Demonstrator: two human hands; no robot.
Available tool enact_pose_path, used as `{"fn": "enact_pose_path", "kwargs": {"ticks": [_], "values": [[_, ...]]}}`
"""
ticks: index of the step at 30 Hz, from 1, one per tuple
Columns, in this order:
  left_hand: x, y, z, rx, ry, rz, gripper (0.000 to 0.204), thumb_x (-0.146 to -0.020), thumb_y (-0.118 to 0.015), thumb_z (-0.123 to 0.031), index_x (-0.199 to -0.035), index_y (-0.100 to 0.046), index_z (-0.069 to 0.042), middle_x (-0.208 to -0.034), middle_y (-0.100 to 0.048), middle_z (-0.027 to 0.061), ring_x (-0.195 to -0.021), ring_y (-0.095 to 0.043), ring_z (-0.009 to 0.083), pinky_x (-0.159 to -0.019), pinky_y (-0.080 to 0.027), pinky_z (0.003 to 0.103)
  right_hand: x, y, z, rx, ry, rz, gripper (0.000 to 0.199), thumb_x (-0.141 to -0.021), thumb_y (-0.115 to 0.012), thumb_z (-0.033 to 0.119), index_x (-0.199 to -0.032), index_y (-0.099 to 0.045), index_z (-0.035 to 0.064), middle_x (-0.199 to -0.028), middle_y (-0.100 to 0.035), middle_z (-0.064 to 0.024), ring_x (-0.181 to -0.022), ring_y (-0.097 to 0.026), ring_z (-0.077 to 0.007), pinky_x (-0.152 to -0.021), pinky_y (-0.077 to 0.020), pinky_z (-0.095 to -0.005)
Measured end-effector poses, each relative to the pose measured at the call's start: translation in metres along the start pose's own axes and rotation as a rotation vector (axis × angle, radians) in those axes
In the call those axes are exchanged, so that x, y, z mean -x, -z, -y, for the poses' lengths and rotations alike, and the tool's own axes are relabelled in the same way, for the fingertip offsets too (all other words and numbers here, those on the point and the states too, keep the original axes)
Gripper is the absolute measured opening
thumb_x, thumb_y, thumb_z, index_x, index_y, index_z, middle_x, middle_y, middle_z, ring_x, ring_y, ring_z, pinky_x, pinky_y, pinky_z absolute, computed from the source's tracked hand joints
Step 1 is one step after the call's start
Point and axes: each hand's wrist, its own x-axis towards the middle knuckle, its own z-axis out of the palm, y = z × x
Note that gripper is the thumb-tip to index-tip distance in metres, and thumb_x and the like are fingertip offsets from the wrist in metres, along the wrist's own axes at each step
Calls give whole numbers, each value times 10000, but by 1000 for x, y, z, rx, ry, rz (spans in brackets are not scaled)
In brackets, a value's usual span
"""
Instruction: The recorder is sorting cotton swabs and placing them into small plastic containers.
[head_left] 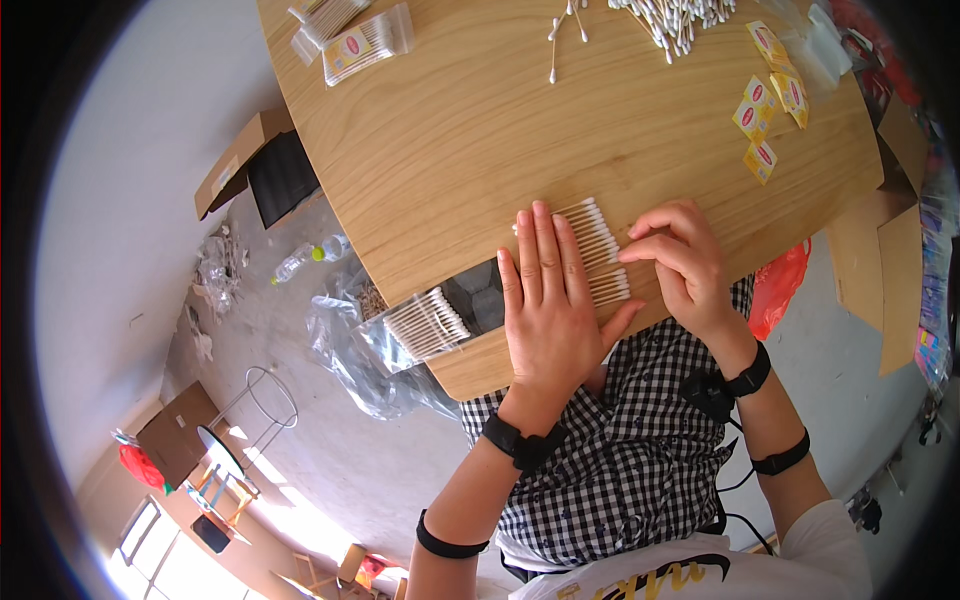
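My left hand lies flat with fingers stretched out, palm down over a row of cotton swabs near the table's front edge. The white tips of that row stick out to the right of the hand; the part below the palm is hidden. Close to those tips is my right hand, its fingers bent and apart, with nothing visible in it. To the left, a clear plastic bag holds more swabs in a neat row at the table's edge. A dark grey patterned piece lies between the bag and my left hand.
Loose swabs are heaped at the far side, a few strewn beside them. Filled swab packs lie far left. Yellow-and-white paper cards sit at the right on the wooden table. Plastic bottles and cardboard boxes lie on the floor.
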Motion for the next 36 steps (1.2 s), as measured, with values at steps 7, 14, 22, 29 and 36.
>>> {"fn": "enact_pose_path", "kwargs": {"ticks": [7,14,22,29,36], "values": [[0,0,0,-5,0,3,1060,-827,-544,-686,-1443,-268,131,-1531,-229,315,-1450,-202,423,-1150,-193,560,1,0,-1,-1,-6,19,203,-739,-560,-69,-813,-689,70,-917,-604,-67,-863,-570,-250,-747,-469,-346],[0,-1,0,-39,13,-10,1032,-835,-470,-721,-1422,-344,119,-1523,-287,284,-1449,-236,388,-1157,-201,539,-1,0,2,25,-13,12,243,-744,-540,-78,-863,-692,71,-938,-607,-72,-871,-572,-258,-755,-468,-354],[0,0,-1,-41,17,-4,1027,-844,-453,-724,-1418,-349,120,-1520,-293,286,-1449,-237,387,-1160,-194,536,-1,-2,1,58,-19,21,231,-758,-546,-67,-876,-689,71,-952,-607,-71,-875,-570,-261,-760,-466,-359],[0,0,-1,-43,16,-9,1024,-847,-447,-725,-1418,-349,119,-1522,-293,280,-1450,-237,383,-1161,-189,536,-3,-1,2,73,-5,28,239,-772,-548,-52,-914,-691,77,-956,-605,-71,-862,-560,-257,-757,-461,-362],[-1,-1,0,-43,14,-13,1021,-847,-446,-724,-1416,-354,118,-1523,-294,278,-1449,-240,382,-1158,-199,535,-5,-3,4,115,-25,36,257,-778,-548,-54,-945,-687,83,-968,-599,-67,-864,-551,-256,-754,-457,-365]]}}
